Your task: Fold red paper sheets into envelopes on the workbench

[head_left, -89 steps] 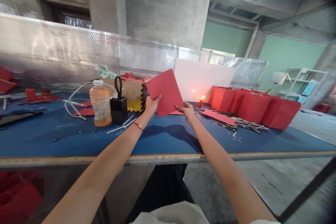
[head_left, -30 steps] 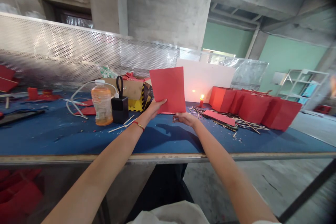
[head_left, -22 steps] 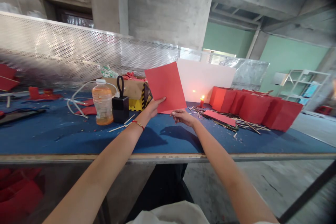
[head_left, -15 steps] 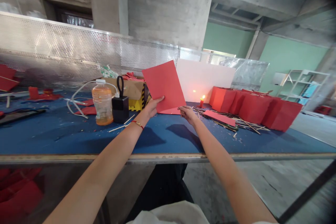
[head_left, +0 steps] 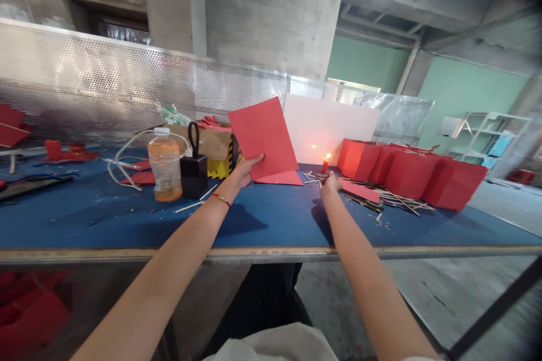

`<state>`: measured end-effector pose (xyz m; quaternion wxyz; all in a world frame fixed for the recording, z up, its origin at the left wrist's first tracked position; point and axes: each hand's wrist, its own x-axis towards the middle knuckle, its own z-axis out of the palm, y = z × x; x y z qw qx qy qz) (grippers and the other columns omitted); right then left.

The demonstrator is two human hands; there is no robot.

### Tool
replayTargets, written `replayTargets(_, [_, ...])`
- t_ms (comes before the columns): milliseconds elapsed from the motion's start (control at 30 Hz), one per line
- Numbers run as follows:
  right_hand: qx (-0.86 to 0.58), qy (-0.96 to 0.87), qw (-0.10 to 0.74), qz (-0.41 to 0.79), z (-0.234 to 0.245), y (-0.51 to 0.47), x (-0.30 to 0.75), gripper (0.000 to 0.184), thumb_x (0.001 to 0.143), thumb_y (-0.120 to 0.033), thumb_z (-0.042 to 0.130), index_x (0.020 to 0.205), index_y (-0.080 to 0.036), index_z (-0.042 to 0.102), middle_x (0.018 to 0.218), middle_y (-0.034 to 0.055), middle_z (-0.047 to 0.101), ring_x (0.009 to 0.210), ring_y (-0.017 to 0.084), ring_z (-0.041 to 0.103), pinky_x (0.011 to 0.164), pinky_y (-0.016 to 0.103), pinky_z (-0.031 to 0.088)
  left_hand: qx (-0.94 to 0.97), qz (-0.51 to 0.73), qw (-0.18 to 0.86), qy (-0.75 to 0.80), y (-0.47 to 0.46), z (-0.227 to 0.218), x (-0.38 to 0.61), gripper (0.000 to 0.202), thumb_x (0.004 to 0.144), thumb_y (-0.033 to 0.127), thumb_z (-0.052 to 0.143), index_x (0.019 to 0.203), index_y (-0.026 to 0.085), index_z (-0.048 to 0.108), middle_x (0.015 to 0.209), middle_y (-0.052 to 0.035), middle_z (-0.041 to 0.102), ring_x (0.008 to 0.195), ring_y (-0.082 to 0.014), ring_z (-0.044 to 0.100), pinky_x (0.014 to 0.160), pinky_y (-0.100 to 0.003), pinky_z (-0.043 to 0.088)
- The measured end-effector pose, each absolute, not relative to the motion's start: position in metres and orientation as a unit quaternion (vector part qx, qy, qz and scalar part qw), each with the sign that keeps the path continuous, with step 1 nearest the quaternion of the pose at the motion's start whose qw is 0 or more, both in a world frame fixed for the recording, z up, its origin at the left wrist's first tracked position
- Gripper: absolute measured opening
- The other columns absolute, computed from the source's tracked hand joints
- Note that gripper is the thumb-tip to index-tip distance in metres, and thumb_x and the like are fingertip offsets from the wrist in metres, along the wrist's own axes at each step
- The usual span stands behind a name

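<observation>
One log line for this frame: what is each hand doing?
left hand: holds red paper sheet upright | right hand: off sheet, at wooden sticks beside lit candle

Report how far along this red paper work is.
Looks done: a row of red folded pieces stands at the right. In hand: the left hand holds one red sheet upright; the right hand is at the loose sticks. Left: a flat red sheet lying below, and those sticks.

Matt red paper sheet (head_left: 263,135); blue felt-like tabletop (head_left: 262,220); perforated shiny metal screen (head_left: 105,90); clear plastic bottle (head_left: 164,166)
</observation>
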<state>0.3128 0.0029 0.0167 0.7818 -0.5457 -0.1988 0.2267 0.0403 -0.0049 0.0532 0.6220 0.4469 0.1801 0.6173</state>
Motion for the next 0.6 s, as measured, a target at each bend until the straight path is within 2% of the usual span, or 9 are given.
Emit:
replayTargets(100, [-0.577, -0.171, 0.782, 0.16, 0.017, 0.0, 0.313, 0.021, 0.086, -0.027, 0.043, 0.066, -0.024, 0.041, 0.057, -0.0016, 0.051, 0.054, 0.015, 0.051, 0.052, 0.026, 0.041, 0.469, 0.612, 0.603, 0.205, -0.002, 0.049, 0.041, 0.049, 0.053, 0.023, 0.089, 0.097, 0.014, 0.07, 0.106, -0.0123, 0.074, 0.093, -0.0267, 0.07, 0.091, -0.043, 0.056])
replayTargets(233, [-0.615, -0.165, 0.768, 0.07, 0.02, -0.007, 0.312, 0.02, 0.087, -0.032, 0.045, 0.07, -0.023, 0.052, 0.079, 0.0061, 0.067, 0.077, 0.021, 0.06, 0.066, 0.03, 0.043, 0.515, 0.622, 0.542, 0.233, 0.005, 0.04, 0.044, 0.051, 0.051, 0.026, 0.09, 0.097, 0.018, 0.071, 0.1, -0.0087, 0.075, 0.096, -0.0262, 0.07, 0.096, -0.044, 0.052])
replayTargets(333, [-0.63, -0.176, 0.757, 0.019, 0.024, -0.014, 0.313, 0.022, 0.089, -0.035, 0.045, 0.076, -0.022, 0.057, 0.088, 0.0074, 0.07, 0.084, 0.022, 0.061, 0.072, 0.031, 0.041, 0.532, 0.611, 0.521, 0.268, 0.009, 0.035, 0.047, 0.044, 0.054, 0.025, 0.088, 0.094, 0.018, 0.072, 0.099, -0.0106, 0.075, 0.098, -0.0284, 0.069, 0.097, -0.046, 0.05])
replayTargets(467, [-0.654, -0.216, 0.722, -0.064, 0.029, -0.022, 0.316, 0.025, 0.091, -0.036, 0.042, 0.085, -0.021, 0.062, 0.093, 0.0091, 0.071, 0.086, 0.023, 0.062, 0.071, 0.031, 0.04, 0.544, 0.599, 0.517, 0.282, 0.007, 0.034, 0.048, 0.037, 0.059, 0.023, 0.086, 0.093, 0.016, 0.072, 0.104, -0.0148, 0.074, 0.101, -0.0319, 0.068, 0.096, -0.049, 0.05])
replayTargets(600, [-0.69, -0.228, 0.683, -0.069, 0.028, -0.026, 0.323, 0.025, 0.089, -0.029, 0.043, 0.098, -0.02, 0.064, 0.104, 0.0111, 0.069, 0.096, 0.026, 0.062, 0.082, 0.035, 0.041, 0.559, 0.589, 0.497, 0.307, 0.002, 0.036, 0.047, 0.037, 0.061, 0.021, 0.083, 0.096, 0.015, 0.071, 0.109, -0.0144, 0.073, 0.104, -0.0318, 0.067, 0.096, -0.048, 0.05])
